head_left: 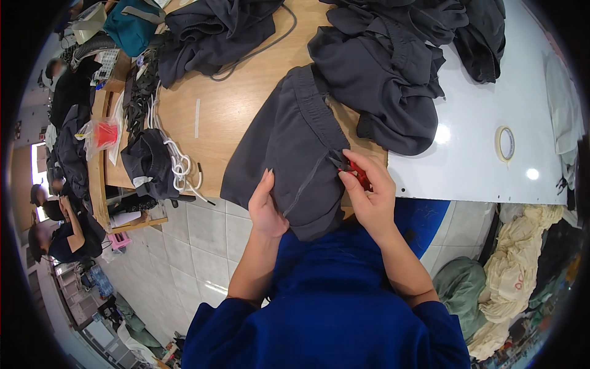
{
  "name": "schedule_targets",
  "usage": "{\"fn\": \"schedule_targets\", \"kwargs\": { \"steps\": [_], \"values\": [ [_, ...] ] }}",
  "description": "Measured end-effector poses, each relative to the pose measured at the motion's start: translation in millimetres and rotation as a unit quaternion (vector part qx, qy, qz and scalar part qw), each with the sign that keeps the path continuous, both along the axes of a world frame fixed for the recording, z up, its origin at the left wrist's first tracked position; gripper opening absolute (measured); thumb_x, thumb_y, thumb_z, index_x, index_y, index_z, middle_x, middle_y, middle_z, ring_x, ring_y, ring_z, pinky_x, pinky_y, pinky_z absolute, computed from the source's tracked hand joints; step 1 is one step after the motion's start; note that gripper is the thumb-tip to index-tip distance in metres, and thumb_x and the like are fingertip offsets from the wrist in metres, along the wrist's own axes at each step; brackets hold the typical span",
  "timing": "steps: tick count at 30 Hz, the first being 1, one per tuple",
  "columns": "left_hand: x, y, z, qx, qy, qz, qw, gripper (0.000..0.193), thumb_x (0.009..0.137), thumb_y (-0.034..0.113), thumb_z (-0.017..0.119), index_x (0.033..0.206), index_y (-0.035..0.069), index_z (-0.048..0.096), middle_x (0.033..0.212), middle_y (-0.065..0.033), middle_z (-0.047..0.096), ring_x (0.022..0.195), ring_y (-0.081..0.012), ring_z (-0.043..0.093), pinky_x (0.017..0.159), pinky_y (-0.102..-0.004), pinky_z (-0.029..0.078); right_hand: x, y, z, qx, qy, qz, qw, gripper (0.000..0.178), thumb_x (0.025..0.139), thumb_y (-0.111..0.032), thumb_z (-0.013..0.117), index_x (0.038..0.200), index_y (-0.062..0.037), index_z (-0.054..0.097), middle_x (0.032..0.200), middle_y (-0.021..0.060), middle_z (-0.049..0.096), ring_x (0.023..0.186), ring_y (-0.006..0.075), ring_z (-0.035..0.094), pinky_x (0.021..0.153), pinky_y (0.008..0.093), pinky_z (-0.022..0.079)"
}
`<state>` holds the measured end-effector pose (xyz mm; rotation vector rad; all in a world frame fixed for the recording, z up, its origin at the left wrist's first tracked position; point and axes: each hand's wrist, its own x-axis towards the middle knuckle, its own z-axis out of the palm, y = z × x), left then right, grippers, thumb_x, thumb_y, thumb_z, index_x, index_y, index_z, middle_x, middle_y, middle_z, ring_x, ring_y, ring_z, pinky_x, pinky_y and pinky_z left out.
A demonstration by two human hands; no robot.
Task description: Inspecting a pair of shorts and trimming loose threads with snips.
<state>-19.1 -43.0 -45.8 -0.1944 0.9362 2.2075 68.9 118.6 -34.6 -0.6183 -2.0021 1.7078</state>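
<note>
A pair of dark grey shorts [279, 144] with a gathered elastic waistband lies over the near edge of the wooden table in front of me. A thin pale line, a seam or a thread, runs down its side. My left hand [265, 208] grips the lower part of the cloth, thumb raised and some fingers hidden. At the waistband's near end, my right hand [376, 195] is closed around small red-handled thread snips [361, 177]. Their dark blades point at the cloth; whether they touch it I cannot tell.
More dark grey garments [387, 86] are heaped at the far side. A tape roll [505, 144] rests on the white tabletop [467, 175] to the right. White cords [178, 161] hang at the wooden table's [184, 117] left edge. Cream cloth [516, 270] is piled lower right. Other people [67, 227] are at far left.
</note>
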Motion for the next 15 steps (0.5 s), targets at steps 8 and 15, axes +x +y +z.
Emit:
{"fn": "schedule_targets", "kwargs": {
  "steps": [8, 15],
  "values": [
    [2, 4, -4, 0.066, 0.008, -0.019, 0.998, 0.048, 0.095, 0.025, 0.032, 0.135, -0.002, 0.036, 0.134, -0.0163, 0.046, 0.121, -0.0271, 0.048, 0.102, -0.0383, 0.038, 0, 1, 0, 0.120, 0.069, -0.013, 0.990, 0.036, 0.071, -0.001, 0.073, 0.106, -0.0044, 0.067, 0.094, 0.0059, 0.053, 0.068, 0.0120, 0.053, 0.061, 0.0221, 0.044],
    [7, 11, -1, 0.021, 0.016, -0.008, 1.000, 0.047, 0.095, 0.025, 0.031, 0.131, -0.002, 0.042, 0.132, -0.0158, 0.049, 0.120, -0.0273, 0.048, 0.103, -0.0375, 0.037, -4, -3, 1, 0.159, 0.078, -0.049, 0.983, 0.035, 0.071, 0.000, 0.073, 0.105, -0.0049, 0.068, 0.088, 0.0054, 0.053, 0.062, 0.0118, 0.051, 0.055, 0.0217, 0.042]
  ]
}}
